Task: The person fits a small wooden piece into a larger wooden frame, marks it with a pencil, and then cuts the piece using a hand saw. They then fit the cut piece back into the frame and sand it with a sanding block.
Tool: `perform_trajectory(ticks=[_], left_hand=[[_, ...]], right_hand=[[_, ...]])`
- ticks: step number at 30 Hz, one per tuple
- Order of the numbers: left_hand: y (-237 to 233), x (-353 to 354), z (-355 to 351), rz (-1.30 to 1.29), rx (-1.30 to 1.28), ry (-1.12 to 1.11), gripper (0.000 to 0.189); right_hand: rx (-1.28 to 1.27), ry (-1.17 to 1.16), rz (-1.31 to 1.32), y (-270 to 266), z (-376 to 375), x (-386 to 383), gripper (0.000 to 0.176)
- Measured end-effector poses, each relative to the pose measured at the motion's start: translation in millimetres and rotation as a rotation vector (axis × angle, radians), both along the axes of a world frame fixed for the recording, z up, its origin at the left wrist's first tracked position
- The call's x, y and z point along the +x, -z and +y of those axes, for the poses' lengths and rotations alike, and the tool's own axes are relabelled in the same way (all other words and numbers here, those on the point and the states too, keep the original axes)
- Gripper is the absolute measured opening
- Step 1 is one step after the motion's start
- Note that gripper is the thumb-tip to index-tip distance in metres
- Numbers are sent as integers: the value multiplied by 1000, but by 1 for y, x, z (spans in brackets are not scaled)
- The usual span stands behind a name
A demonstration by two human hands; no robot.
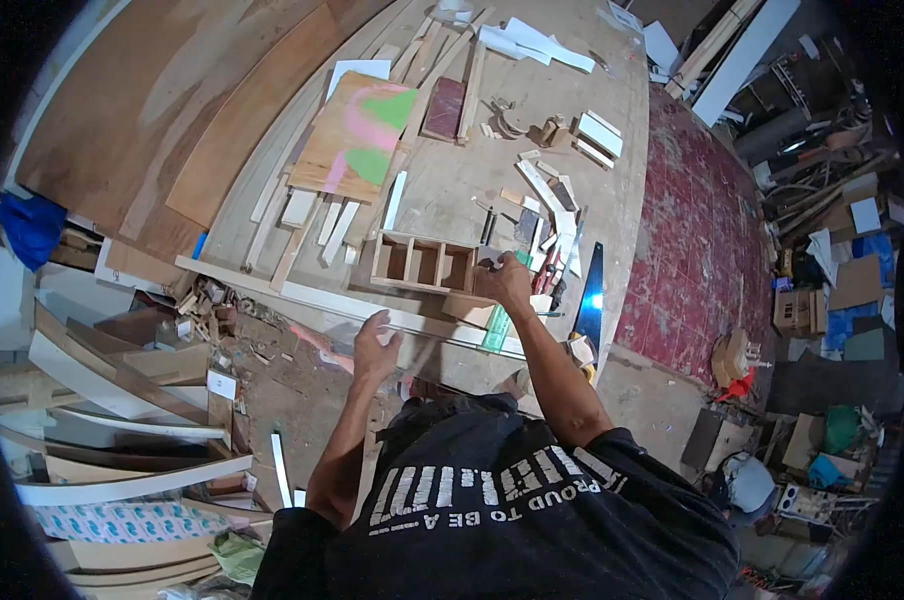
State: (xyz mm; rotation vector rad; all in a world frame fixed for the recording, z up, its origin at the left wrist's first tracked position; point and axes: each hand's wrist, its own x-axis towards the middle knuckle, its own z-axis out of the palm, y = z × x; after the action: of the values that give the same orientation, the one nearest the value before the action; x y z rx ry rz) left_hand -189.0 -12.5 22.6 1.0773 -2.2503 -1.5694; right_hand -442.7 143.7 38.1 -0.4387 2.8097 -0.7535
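A small wooden box (412,287) with three open compartments lies near the front edge of the workbench (562,90). My right hand (507,282) is at the box's right end, fingers bent around a small dark grey piece that I cannot make out. Off the front edge, my left hand (376,347) hovers apart from the box, holding nothing, with its fingers loosely spread. A green transparent strip (497,328) lies just below my right hand. Beside it, partly hidden by the hand, is a flat wood piece (469,310).
To the right lie a handsaw (591,300) and a cluster of hand tools and wood offcuts (555,240). A painted plywood panel (362,135) rests on wood strips behind the box. Large plywood sheets (122,110) stand at left, above curved boards (122,490).
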Motion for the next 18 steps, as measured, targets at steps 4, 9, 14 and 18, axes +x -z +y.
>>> perform_trajectory(ticks=[4, 9, 14, 18], left_hand=[[-32, -49, 18, 99, -324, 295, 57], [-41, -142, 32, 75, -623, 712, 73], [-26, -187, 24, -70, -761, 955, 89], [-19, -194, 21, -156, -759, 1023, 89]], right_hand=[[-100, 46, -150, -22, 29, 7, 50], [-238, -56, -95, -38, 102, 35, 49], [-273, 132, -175, -37, 191, 67, 41], [-235, 233, -182, -33, 246, 93, 40]])
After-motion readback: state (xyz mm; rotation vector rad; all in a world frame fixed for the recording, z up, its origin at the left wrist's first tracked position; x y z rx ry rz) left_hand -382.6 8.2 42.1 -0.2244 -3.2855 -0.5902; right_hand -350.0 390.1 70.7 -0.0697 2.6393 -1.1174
